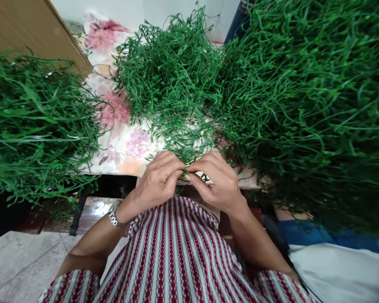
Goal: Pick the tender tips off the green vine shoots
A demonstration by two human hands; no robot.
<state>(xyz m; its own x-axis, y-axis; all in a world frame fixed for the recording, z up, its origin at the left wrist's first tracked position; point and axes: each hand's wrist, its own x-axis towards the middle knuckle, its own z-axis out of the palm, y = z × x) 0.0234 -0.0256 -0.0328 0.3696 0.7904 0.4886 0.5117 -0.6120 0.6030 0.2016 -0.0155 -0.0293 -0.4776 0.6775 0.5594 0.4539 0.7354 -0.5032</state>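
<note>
My left hand (160,177) and my right hand (217,182) meet at the near edge of the table, fingertips almost touching. Each is closed in a pinch on a thin green stem, only a short bit of which shows between the fingers. Just beyond them lies a loose scatter of thin green stems (186,134). It runs back into a taller heap of tangled green stems (170,67) with small bud-like tips. Whether these stems are plastic or real I cannot tell for sure.
A big pile of green stems (309,97) fills the right side. Another leafy green pile (34,126) is at the left, before a cardboard box (28,29). A flowered cloth (139,141) covers the table. White cloth (344,269) lies at lower right.
</note>
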